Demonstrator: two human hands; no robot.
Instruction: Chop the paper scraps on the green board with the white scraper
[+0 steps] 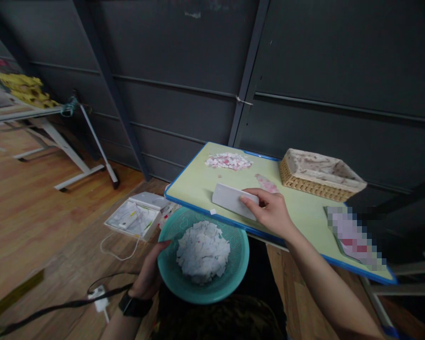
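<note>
My left hand (pixel 150 271) grips the left rim of a turquoise plastic colander (pixel 245 257), its thumb over the edge and its other fingers hidden. A heap of small white paper-like pieces (pixel 203 252) fills the middle of the colander, which is just below the table's near edge. Over the yellow-green tabletop (pixel 301 217), my right hand (pixel 268 210) is closed on the right end of a flat white rectangular strip (pixel 230 199). One small white square (pixel 213 211) lies at the blue edge, near the strip. Farther back is a pile of white and pink pieces (pixel 229 161).
A cloth-lined wicker basket (pixel 318 186) stands at the table's back right. A pink-patterned piece (pixel 267 183) lies beyond my right hand, and a blurred flat item (pixel 352 236) at the right. An open white box (pixel 132 219) and a power strip (pixel 98 298) are on the floor.
</note>
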